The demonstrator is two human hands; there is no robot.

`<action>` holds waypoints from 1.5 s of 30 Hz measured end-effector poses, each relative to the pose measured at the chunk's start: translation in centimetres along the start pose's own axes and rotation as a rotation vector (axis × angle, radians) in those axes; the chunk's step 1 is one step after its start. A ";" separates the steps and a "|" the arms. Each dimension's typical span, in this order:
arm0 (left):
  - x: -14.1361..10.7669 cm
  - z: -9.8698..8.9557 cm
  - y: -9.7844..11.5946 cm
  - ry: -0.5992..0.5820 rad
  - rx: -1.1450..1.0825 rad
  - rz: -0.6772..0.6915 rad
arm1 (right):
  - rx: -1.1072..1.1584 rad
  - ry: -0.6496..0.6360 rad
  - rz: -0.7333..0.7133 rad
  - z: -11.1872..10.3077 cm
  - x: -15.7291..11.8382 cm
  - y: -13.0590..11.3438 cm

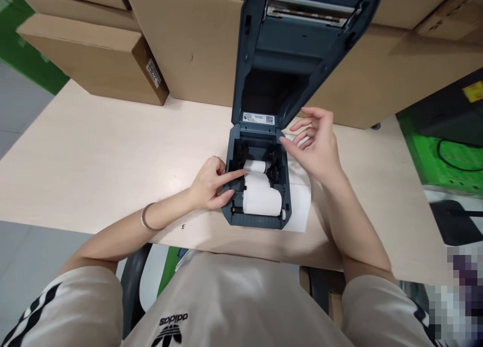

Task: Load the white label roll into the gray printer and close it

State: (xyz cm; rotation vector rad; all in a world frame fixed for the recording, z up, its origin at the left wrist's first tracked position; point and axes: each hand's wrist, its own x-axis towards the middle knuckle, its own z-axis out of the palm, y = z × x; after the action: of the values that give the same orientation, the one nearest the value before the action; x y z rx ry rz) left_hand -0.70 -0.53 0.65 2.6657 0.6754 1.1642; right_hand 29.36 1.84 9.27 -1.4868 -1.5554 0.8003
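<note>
Here the left hand is pointing a finger into the open printer on the bench, touching the paper roll; the right hand is hovering spread and empty. The roll is probably light, soft and easily creased, best gripped by its ends.

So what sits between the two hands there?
In the head view, the open printer lies between the left hand and right hand, with a white paper roll inside it.
</note>
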 end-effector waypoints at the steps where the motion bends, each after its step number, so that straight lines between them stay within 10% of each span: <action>1: 0.0 0.0 0.0 -0.023 -0.047 -0.017 | -0.147 0.065 -0.082 0.7 -0.5 -0.1; 6: 0.3 0.2 0.0 -0.042 -0.102 0.004 | -0.835 -0.209 -0.541 3.1 -2.3 -1.0; 10: 0.5 0.2 -0.1 -0.037 -0.087 0.037 | -1.076 -0.286 -0.615 3.6 -3.2 -1.6; 32: 0.4 0.2 -0.2 -0.035 -0.069 -0.005 | -0.896 -0.517 -0.666 3.3 -1.1 -0.6; 40: 0.4 0.2 -0.2 -0.040 -0.085 -0.009 | -0.451 -0.267 -0.544 -3.6 -1.3 -1.4; 45: 0.2 0.3 -0.3 -0.048 -0.077 -0.029 | -0.493 -0.273 -0.109 -10.0 -0.6 -0.1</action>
State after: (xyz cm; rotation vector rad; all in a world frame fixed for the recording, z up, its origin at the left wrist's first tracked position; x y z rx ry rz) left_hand -0.46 -0.21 0.48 2.6024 0.6453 1.0931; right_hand 38.16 0.28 13.87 -1.6638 -2.1341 0.5984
